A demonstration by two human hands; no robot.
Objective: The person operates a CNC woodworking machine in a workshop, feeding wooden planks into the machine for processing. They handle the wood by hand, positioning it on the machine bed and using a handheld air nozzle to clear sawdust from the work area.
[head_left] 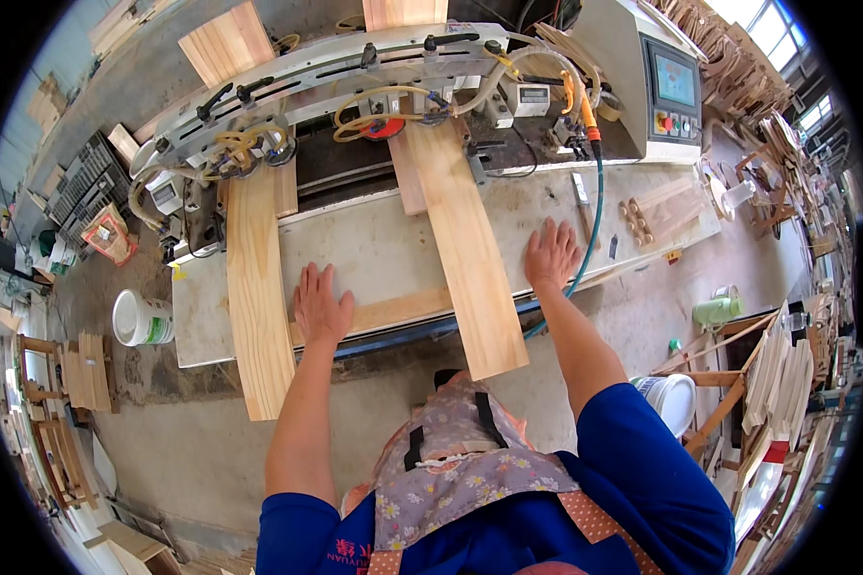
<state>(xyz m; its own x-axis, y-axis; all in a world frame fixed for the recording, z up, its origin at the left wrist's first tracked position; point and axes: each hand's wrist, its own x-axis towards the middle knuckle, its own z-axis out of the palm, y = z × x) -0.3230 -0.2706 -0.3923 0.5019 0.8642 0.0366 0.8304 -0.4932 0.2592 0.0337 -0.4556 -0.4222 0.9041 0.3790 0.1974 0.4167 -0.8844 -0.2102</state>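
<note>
My left hand (322,302) lies with its fingers stretched out at the front of the pale machine table (364,249), holding nothing. Just left of it, a long pale wooden board (257,297) runs from under the machine's clamp beam (345,72) out past the table's front edge. A second such board (472,268) lies between my hands, its near end also overhanging. Fingers spread, my right hand (553,255) rests flat on the table right of that board, beside a blue-green air hose (594,206). A wooden strip (384,311) lies along the front edge.
A control panel with a screen (676,86) stands at the back right. On the table's right lie a flat narrow tool (583,196) and round-ended wood pieces (662,206). White buckets (144,318) (676,402) stand on the floor on both sides. Yellow tubes (374,101) loop over the beam.
</note>
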